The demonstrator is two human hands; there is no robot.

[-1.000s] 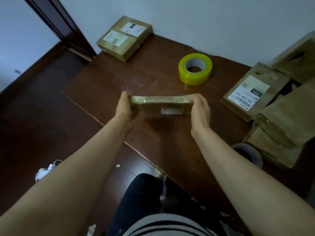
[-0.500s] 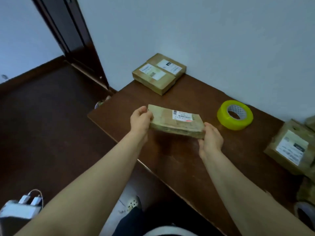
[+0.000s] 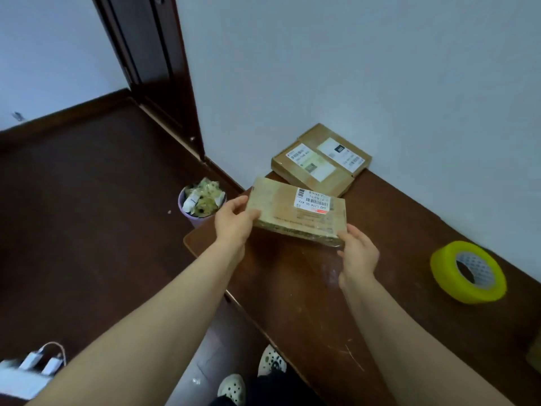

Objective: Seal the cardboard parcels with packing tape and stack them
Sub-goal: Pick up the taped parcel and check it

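Parcel (image 3: 295,210) has travelled from mid-bench toward the far left corner since a second ago, label now up; it hangs in the air just short of the corner parcels (image 3: 320,159), with the tape roll (image 3: 468,272) well apart to the right. Left grip (image 3: 234,224) clasps its left end, thumb on top; right grip (image 3: 358,256) holds the near right corner from below. Judged step: stacking. Lower it flat, square it over the pair beneath, and release only once seated, as the bench (image 3: 380,288) edge is near.

Stacked parcels (image 3: 320,162) block the corner; tape roll (image 3: 467,272) (right) apart.
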